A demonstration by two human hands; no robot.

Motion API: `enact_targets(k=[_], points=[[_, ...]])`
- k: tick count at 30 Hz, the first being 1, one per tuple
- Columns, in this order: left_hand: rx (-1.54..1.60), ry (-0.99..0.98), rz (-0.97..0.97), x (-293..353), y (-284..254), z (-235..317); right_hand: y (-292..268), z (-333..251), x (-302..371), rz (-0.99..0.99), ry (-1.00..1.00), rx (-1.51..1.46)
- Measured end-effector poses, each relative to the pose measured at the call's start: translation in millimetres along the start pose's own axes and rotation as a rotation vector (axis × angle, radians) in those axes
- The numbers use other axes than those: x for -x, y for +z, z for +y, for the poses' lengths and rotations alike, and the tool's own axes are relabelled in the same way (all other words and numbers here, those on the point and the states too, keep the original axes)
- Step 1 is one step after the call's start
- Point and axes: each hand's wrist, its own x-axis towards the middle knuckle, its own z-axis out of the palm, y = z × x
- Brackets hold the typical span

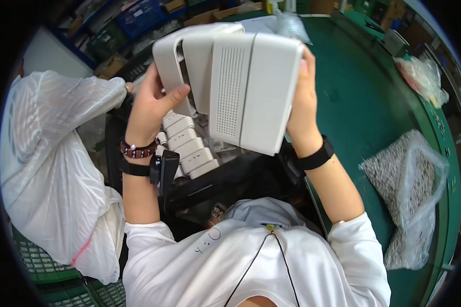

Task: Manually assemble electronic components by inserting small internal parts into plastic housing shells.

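Several white plastic housings stand close together in front of me, held up between both hands. My left hand grips the left side of the left housing, its thumb lying across the front. At the right, a larger housing with a dotted vent panel is held by my right hand, whose fingers wrap round its right edge and are partly hidden. Another white housing sits between these two. Beneath them, several small white box-shaped parts lie in a black crate.
A big white plastic sack bulges at the left, above green crates. On the green worktable to the right lies a clear bag of small grey pieces. Another clear bag lies farther back. Blue bins stand at the far left.
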Motion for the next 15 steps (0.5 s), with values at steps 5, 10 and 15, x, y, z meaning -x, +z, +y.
enact_targets(k=[5, 10, 15], points=[[0.022, 0.073, -0.162, 6.6, 96.7, 63.3, -95.6, -54.5, 56.2, 0.118, 0.054, -0.053], [0.162, 0.1, -0.527, 42.4, 226.0, 88.4, -188.4, -157.2, 175.8, 0.402, -0.007, -0.056], [0.03, 0.17, -0.991, 95.3, 362.8, 58.5, -223.8, -205.2, 279.7, 0.947, 0.11, 0.078]])
